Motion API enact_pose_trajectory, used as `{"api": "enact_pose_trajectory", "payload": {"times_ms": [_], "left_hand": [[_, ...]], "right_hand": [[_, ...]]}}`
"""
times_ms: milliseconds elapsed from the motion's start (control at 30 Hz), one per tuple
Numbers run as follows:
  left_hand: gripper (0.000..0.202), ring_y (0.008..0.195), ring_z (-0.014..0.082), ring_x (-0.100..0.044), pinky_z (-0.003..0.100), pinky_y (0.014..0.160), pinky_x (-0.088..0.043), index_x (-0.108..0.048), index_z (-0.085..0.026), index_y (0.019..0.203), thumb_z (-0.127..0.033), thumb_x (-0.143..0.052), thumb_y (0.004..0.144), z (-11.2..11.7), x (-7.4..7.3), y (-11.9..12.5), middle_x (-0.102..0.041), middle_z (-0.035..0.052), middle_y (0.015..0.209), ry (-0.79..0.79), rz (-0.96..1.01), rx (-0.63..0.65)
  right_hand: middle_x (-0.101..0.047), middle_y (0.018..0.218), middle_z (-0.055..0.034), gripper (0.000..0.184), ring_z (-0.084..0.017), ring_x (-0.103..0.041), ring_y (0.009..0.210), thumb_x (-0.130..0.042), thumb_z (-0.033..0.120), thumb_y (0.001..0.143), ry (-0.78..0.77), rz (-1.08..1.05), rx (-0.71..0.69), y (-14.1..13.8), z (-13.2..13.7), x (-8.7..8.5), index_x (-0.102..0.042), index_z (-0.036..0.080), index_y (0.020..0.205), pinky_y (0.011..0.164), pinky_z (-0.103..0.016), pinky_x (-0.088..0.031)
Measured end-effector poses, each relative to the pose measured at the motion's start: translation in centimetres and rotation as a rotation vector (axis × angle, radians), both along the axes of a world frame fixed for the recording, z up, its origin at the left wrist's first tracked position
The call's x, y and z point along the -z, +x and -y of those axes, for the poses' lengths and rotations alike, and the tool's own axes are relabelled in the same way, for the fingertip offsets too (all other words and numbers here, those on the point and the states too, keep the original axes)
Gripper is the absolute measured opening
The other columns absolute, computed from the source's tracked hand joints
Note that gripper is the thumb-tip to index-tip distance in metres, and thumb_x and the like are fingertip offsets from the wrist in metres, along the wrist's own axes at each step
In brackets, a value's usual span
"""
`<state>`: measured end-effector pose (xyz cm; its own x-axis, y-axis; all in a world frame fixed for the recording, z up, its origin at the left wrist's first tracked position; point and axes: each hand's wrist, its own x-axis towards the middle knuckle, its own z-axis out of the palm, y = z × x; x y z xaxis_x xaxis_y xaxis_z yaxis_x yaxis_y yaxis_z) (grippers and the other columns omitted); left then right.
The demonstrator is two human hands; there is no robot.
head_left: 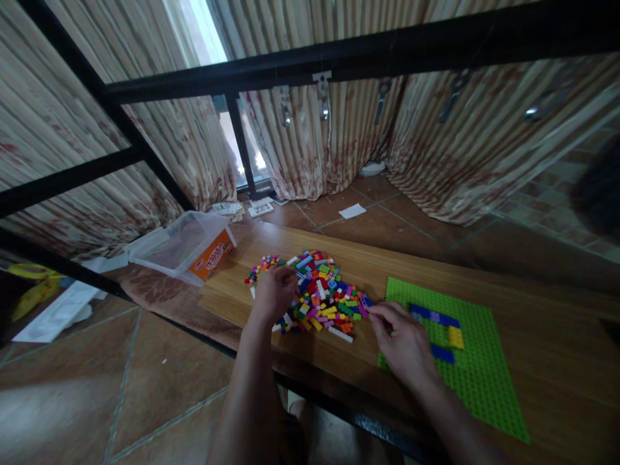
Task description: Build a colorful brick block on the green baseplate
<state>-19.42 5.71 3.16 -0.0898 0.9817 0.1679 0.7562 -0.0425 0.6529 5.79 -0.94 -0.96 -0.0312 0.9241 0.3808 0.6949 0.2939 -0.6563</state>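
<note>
A heap of small coloured bricks [322, 292] lies on the wooden table [542, 329]. My left hand [274, 292] rests on the heap's left side, fingers curled down into the bricks. My right hand [404, 342] reaches to the heap's right edge with its fingertips pinched together at a purple brick [364, 302]. Right of the heap lies a green baseplate [477, 381] carrying a long blue brick [434, 316], a yellow brick [455, 337] and a short blue brick [443, 354]. My right hand partly covers the plate's left part.
A clear plastic tub [181, 248] with an orange label lies tipped at the table's left end. Black metal bars [339, 58] cross in front of striped curtains. Papers [352, 210] lie on the tiled floor beyond the table.
</note>
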Motion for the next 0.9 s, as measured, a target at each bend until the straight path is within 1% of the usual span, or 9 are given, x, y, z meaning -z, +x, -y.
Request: {"api": "enact_pose_trajectory", "payload": {"times_ms": [100, 167, 300, 400, 500, 633, 700, 767, 900], "left_hand": [[0.027, 0.081, 0.0185, -0.065, 0.027, 0.075, -0.049, -0.074, -0.018, 0.096, -0.016, -0.060, 0.073, 0.1, 0.1, 1.0, -0.073, 0.0064, 0.092, -0.074, 0.015, 0.142], [0.029, 0.081, 0.0177, -0.065, 0.026, 0.075, -0.049, -0.074, -0.018, 0.096, -0.012, -0.059, 0.072, 0.2, 0.2, 1.3, -0.073, 0.0054, 0.093, -0.113, -0.016, 0.180], [0.030, 0.084, 0.0178, -0.065, 0.025, 0.076, -0.049, -0.074, -0.021, 0.095, -0.010, -0.059, 0.071, 0.3, 0.1, 1.3, -0.073, 0.0037, 0.092, -0.128, -0.115, 0.222], [0.026, 0.086, 0.0186, -0.065, 0.027, 0.079, -0.048, -0.073, -0.022, 0.093, -0.012, -0.061, 0.073, 0.4, 0.1, 1.7, -0.073, 0.0032, 0.094, -0.116, -0.154, 0.237], [0.020, 0.087, 0.0203, -0.065, 0.030, 0.081, -0.048, -0.072, -0.021, 0.092, -0.017, -0.063, 0.074, 0.4, 0.1, 2.5, -0.073, 0.0051, 0.095, -0.099, -0.188, 0.221], [0.020, 0.090, 0.0222, -0.065, 0.032, 0.084, -0.048, -0.072, -0.019, 0.095, -0.022, -0.065, 0.076, 0.3, 0.1, 3.6, -0.073, 0.0071, 0.092, -0.082, -0.203, 0.239], [0.023, 0.089, 0.0222, -0.065, 0.032, 0.085, -0.048, -0.072, -0.019, 0.097, -0.023, -0.067, 0.075, 0.3, 0.1, 3.7, -0.073, 0.0070, 0.091, -0.077, -0.182, 0.253], [0.023, 0.090, 0.0215, -0.065, 0.032, 0.085, -0.049, -0.072, -0.019, 0.098, -0.021, -0.066, 0.075, 0.3, 0.0, 3.4, -0.073, 0.0061, 0.092, -0.072, -0.156, 0.278], [0.025, 0.095, 0.0199, -0.063, 0.031, 0.090, -0.048, -0.074, -0.021, 0.093, -0.011, -0.059, 0.076, 0.6, -0.6, 2.2, -0.071, 0.0048, 0.099, -0.072, -0.119, 0.360]], "right_hand": [[-0.068, 0.092, -0.0037, 0.018, -0.018, -0.065, 0.084, -0.049, 0.025, 0.091, -0.013, -0.008, -0.006, 0.0, 0.0, 0.0, -0.067, 0.022, 0.088, 0.076, -0.029, -0.048], [-0.068, 0.091, -0.0033, 0.018, -0.018, -0.065, 0.084, -0.050, 0.025, 0.091, -0.022, -0.008, -0.002, 0.1, 0.0, 0.0, -0.067, 0.022, 0.088, 0.077, -0.029, -0.048], [-0.068, 0.092, -0.0031, 0.017, -0.018, -0.065, 0.085, -0.049, 0.025, 0.092, -0.036, -0.004, -0.013, 0.2, 0.1, 0.0, -0.067, 0.022, 0.089, 0.077, -0.029, -0.048], [-0.068, 0.092, -0.0031, 0.017, -0.018, -0.066, 0.085, -0.049, 0.024, 0.092, -0.030, 0.006, -0.015, 0.3, 0.1, 0.0, -0.066, 0.022, 0.089, 0.077, -0.029, -0.048], [-0.068, 0.091, -0.0032, 0.017, -0.018, -0.066, 0.084, -0.049, 0.024, 0.091, -0.031, 0.009, -0.014, 0.4, 0.1, 0.0, -0.066, 0.022, 0.089, 0.077, -0.030, -0.048], [-0.068, 0.089, -0.0038, 0.018, -0.019, -0.066, 0.083, -0.049, 0.024, 0.091, -0.038, 0.008, -0.017, 0.5, 0.1, 0.0, -0.066, 0.021, 0.087, 0.077, -0.031, -0.048], [-0.068, 0.089, -0.0040, 0.018, -0.019, -0.066, 0.083, -0.049, 0.024, 0.091, -0.037, 0.010, -0.010, 0.6, 0.1, 0.0, -0.066, 0.021, 0.087, 0.076, -0.031, -0.047], [-0.068, 0.088, -0.0040, 0.019, -0.019, -0.066, 0.082, -0.049, 0.024, 0.091, -0.032, 0.009, -0.009, 0.6, 0.0, -0.1, -0.067, 0.021, 0.087, 0.076, -0.031, -0.047], [-0.068, 0.089, -0.0041, 0.019, -0.019, -0.066, 0.083, -0.048, 0.024, 0.092, -0.026, 0.007, -0.012, 0.7, 0.1, -0.1, -0.066, 0.021, 0.086, 0.077, -0.031, -0.048]]}}
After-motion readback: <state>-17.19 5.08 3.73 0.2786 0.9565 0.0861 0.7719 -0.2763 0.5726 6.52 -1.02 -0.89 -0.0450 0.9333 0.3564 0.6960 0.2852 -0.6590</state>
